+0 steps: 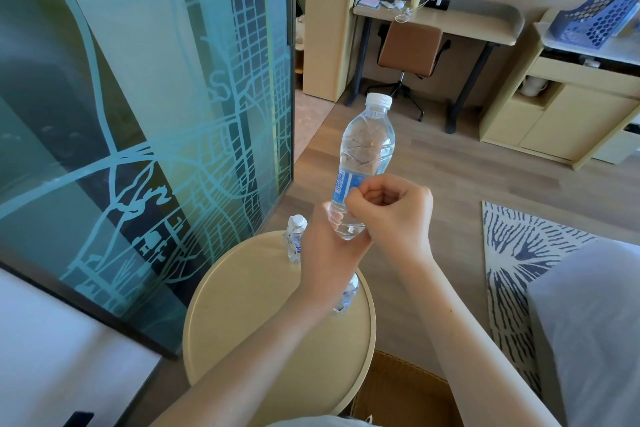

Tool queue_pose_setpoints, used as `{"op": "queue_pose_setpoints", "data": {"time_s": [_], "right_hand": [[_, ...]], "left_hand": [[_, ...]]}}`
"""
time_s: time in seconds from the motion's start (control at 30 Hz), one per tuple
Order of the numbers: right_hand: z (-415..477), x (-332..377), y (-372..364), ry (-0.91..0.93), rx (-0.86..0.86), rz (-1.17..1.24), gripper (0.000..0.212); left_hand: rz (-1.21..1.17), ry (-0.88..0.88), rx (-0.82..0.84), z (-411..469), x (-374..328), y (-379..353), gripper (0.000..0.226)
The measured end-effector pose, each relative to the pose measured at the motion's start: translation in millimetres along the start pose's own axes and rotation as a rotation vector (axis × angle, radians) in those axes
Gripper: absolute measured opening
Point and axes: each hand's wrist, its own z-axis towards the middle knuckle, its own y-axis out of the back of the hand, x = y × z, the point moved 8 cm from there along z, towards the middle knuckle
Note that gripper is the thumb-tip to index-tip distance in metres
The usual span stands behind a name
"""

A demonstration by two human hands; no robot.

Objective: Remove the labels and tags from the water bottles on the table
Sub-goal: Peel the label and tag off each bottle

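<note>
A clear water bottle [367,146] with a white cap is held up above the round table [242,315], tilted slightly right. My left hand [329,246] grips its base from below. A blue label [344,185] wraps its middle. My right hand [391,211] has curled fingers and pinches the label's edge. A second small bottle [295,237] with a blue label stands at the table's far edge. A third bottle [348,295] stands near the right rim, mostly hidden behind my left forearm.
A patterned glass partition [138,114] stands close on the left. A cardboard box [401,388] sits on the floor just below the table. A desk [440,17] with a brown chair [408,48] is at the back; a striped rug [512,270] lies on the right.
</note>
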Motion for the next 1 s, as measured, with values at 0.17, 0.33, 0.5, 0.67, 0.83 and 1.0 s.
{"op": "queue_pose_setpoints", "data": {"time_s": [0.17,0.33,0.5,0.67,0.83,1.0], "right_hand": [[1,-1,0,-0.047,0.088,0.122,0.021],[-1,3,1,0.01,0.123,0.069,0.023],[-10,12,-1,0.15,0.071,-0.055,0.017],[-15,16,-1,0.221,0.028,-0.095,0.024],[-18,20,-6,0.357,0.131,-0.11,0.034],[-17,20,-6,0.441,0.187,-0.176,0.021]], "left_hand": [[-0.014,0.071,-0.011,-2,3,2,0.036],[-0.036,0.067,-0.026,-3,2,8,0.034],[-0.046,0.053,-0.02,-4,1,10,0.037],[-0.025,0.046,-0.013,-3,4,9,0.037],[-0.009,0.041,-0.019,-3,4,11,0.038],[-0.001,0.053,-0.033,-3,6,14,0.038]]}}
